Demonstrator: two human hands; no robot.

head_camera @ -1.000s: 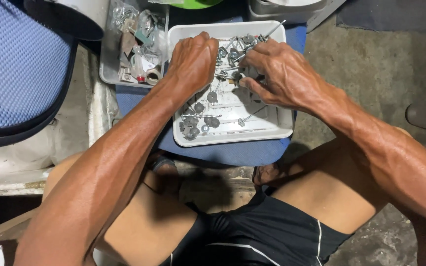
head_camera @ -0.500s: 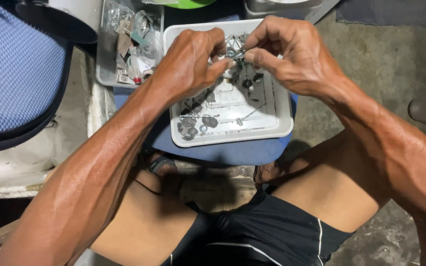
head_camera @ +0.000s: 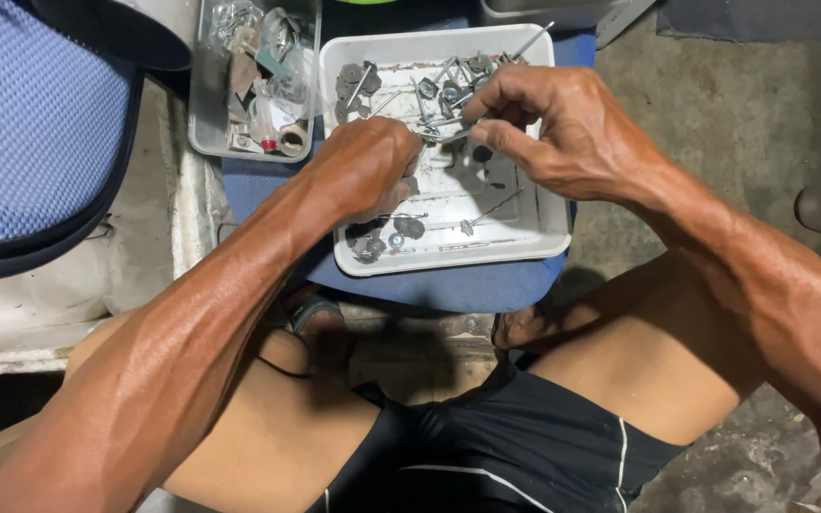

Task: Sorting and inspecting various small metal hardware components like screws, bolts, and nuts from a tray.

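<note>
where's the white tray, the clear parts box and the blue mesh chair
white tray (head_camera: 448, 258): head view, on its near rim, below the metal parts.
clear parts box (head_camera: 203, 114): head view, on its left wall.
blue mesh chair (head_camera: 30, 114): head view, on the mesh panel at far left.

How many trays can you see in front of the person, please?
2: a white tray of small metal parts under both hands, and a grey tray of assorted bits to its left. A container edge at the top may be another.
</note>
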